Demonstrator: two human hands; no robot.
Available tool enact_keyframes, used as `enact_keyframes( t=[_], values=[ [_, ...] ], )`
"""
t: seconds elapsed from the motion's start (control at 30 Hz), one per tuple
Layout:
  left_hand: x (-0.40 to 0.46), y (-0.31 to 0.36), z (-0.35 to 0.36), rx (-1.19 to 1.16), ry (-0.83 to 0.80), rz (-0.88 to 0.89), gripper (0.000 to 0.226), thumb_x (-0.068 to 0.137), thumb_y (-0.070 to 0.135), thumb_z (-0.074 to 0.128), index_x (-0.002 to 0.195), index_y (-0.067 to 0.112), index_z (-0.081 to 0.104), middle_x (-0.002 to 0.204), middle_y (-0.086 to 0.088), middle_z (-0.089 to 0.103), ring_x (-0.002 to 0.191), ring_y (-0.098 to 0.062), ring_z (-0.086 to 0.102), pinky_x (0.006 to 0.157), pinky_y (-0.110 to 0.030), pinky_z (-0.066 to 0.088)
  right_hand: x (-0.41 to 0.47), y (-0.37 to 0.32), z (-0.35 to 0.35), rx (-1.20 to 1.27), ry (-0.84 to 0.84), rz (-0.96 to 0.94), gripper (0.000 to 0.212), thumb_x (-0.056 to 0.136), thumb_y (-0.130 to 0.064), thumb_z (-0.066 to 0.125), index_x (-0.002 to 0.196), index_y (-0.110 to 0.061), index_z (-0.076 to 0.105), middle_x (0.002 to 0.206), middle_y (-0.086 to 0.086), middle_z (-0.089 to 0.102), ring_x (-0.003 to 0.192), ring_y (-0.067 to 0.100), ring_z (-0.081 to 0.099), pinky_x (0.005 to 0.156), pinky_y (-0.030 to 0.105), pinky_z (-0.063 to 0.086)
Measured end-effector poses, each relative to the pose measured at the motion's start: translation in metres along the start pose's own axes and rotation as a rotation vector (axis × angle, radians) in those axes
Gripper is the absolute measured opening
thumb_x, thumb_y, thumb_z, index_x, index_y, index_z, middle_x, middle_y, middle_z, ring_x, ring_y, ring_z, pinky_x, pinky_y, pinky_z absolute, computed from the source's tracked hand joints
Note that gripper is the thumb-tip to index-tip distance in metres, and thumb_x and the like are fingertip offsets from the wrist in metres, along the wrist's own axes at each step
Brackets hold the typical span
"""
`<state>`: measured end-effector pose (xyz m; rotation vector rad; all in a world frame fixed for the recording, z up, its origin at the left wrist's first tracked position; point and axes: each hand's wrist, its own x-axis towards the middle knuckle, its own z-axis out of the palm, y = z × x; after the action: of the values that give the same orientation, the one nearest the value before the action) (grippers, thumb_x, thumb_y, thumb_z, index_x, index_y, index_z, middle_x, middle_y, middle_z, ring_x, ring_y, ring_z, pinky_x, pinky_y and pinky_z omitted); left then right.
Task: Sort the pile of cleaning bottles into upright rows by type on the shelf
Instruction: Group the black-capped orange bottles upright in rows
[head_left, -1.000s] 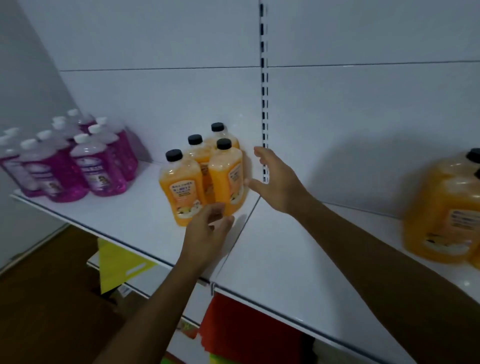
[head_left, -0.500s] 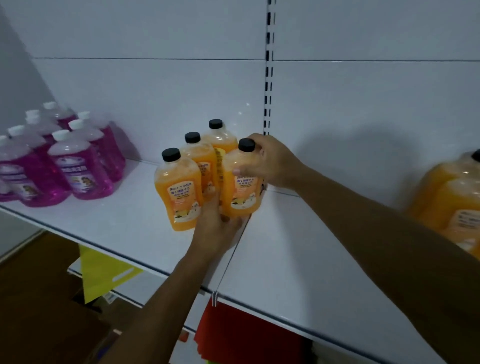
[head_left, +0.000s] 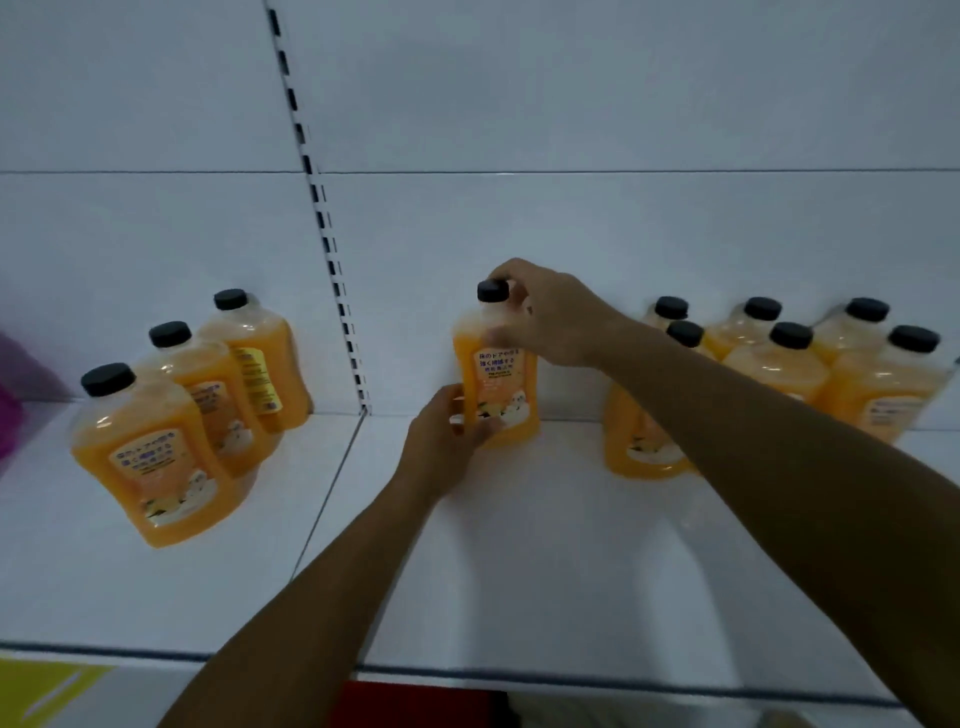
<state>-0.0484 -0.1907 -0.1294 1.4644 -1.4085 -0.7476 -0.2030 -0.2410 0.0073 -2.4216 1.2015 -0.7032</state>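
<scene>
An orange bottle with a black cap (head_left: 498, 364) stands upright near the back of the white shelf (head_left: 545, 545), just right of the slotted upright. My right hand (head_left: 550, 317) grips its neck and shoulder from the right. My left hand (head_left: 447, 441) holds its base from the front left. Three orange bottles (head_left: 171, 415) stand in a diagonal row on the left shelf panel. Several more orange bottles (head_left: 789, 364) stand in two rows at the right, partly hidden behind my right forearm.
A purple bottle (head_left: 10, 395) shows at the far left edge. The slotted upright (head_left: 322, 223) runs down the white back wall. Below the shelf edge lie a yellow sheet (head_left: 47, 691) and something red (head_left: 415, 706).
The held orange bottle has moved right, away from the group of three and across the panel seam. Both hands went with it. The view has swung right, revealing the orange rows.
</scene>
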Motion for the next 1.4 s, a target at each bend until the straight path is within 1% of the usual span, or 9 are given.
enact_keyframes(
  t=[0.2,0.37,0.63,0.77,0.87,1.07,1.23,1.33,1.4],
  values=[
    [0.021,0.01,0.042,0.035,-0.077,0.013,0.039,0.085,0.025,0.072,0.116,0.015,0.05,0.108,0.007,0.06,0.09,-0.01,0.06,0.066,-0.015,0.046,-0.016,0.02,-0.027,-0.421,0.057,0.071,0.057,0.08,-0.052,0.07,0.122,-0.024,0.045,0.096,0.0,0.057,0.082,0.022,0.056,0.073,0.035,0.043],
    [0.04,0.004,0.058,0.081,-0.141,0.012,0.048,0.077,0.035,0.074,0.114,0.015,0.053,0.108,0.001,0.064,0.095,-0.018,0.064,0.077,-0.031,0.054,-0.015,0.035,-0.024,-0.552,0.047,0.078,0.052,0.082,-0.047,0.069,0.118,-0.019,0.045,0.101,0.003,0.057,0.086,0.024,0.058,0.07,0.035,0.042],
    [0.039,-0.004,0.069,0.142,-0.072,0.086,0.034,0.085,0.02,0.072,0.118,0.014,0.064,0.106,0.004,0.065,0.092,-0.011,0.061,0.073,-0.01,0.043,-0.018,0.038,-0.024,-0.705,0.084,0.044,0.05,0.086,-0.042,0.067,0.121,-0.014,0.046,0.108,0.005,0.061,0.088,0.023,0.059,0.071,0.033,0.038],
    [0.034,-0.005,0.07,0.198,-0.045,0.106,0.032,0.085,0.029,0.071,0.116,0.02,0.067,0.107,0.002,0.069,0.092,-0.013,0.064,0.082,-0.026,0.051,-0.014,0.035,-0.02,-0.764,0.089,0.071,0.045,0.086,-0.039,0.067,0.117,-0.014,0.045,0.101,0.004,0.061,0.076,0.02,0.05,0.07,0.034,0.035],
    [0.032,-0.001,0.07,0.238,-0.067,0.072,0.027,0.09,0.03,0.064,0.116,0.023,0.067,0.111,0.001,0.069,0.097,-0.016,0.064,0.082,-0.027,0.049,-0.014,0.032,-0.014,-0.859,0.105,0.093,0.043,0.088,-0.038,0.065,0.117,-0.015,0.044,0.101,0.004,0.062,0.083,0.023,0.057,0.077,0.037,0.034],
    [0.007,-0.006,0.023,0.381,0.027,0.043,0.057,0.088,0.043,0.065,0.137,0.018,0.05,0.122,0.003,0.061,0.107,-0.013,0.059,0.088,-0.021,0.043,-0.021,0.011,0.007,-1.193,0.268,-0.009,0.049,0.081,-0.035,0.069,0.12,-0.01,0.052,0.108,0.009,0.053,0.097,0.025,0.052,0.087,0.042,0.041],
    [-0.034,-0.026,-0.042,0.399,0.209,0.004,0.029,0.089,0.039,0.064,0.108,0.018,0.067,0.103,0.009,0.067,0.089,-0.005,0.06,0.077,-0.008,0.042,-0.007,-0.044,0.07,-0.819,0.258,-0.217,0.055,0.084,-0.051,0.064,0.122,-0.013,0.054,0.115,0.008,0.059,0.103,0.028,0.057,0.09,0.045,0.042],
    [-0.063,-0.04,-0.085,0.367,0.303,-0.045,0.019,0.091,0.032,0.063,0.1,0.018,0.071,0.099,0.008,0.07,0.087,-0.005,0.063,0.083,-0.023,0.053,0.007,-0.086,0.111,-0.364,0.062,-0.283,0.057,0.088,-0.045,0.064,0.133,-0.016,0.046,0.128,0.006,0.055,0.114,0.026,0.054,0.094,0.04,0.044],
    [-0.087,-0.046,-0.116,0.334,0.405,-0.045,0.011,0.091,0.026,0.063,0.091,0.02,0.072,0.09,0.012,0.07,0.082,-0.002,0.063,0.077,-0.021,0.053,0.018,-0.114,0.137,-0.066,-0.095,-0.31,0.06,0.087,-0.04,0.067,0.138,-0.02,0.041,0.135,0.004,0.051,0.121,0.023,0.051,0.1,0.042,0.045]
  ],
)
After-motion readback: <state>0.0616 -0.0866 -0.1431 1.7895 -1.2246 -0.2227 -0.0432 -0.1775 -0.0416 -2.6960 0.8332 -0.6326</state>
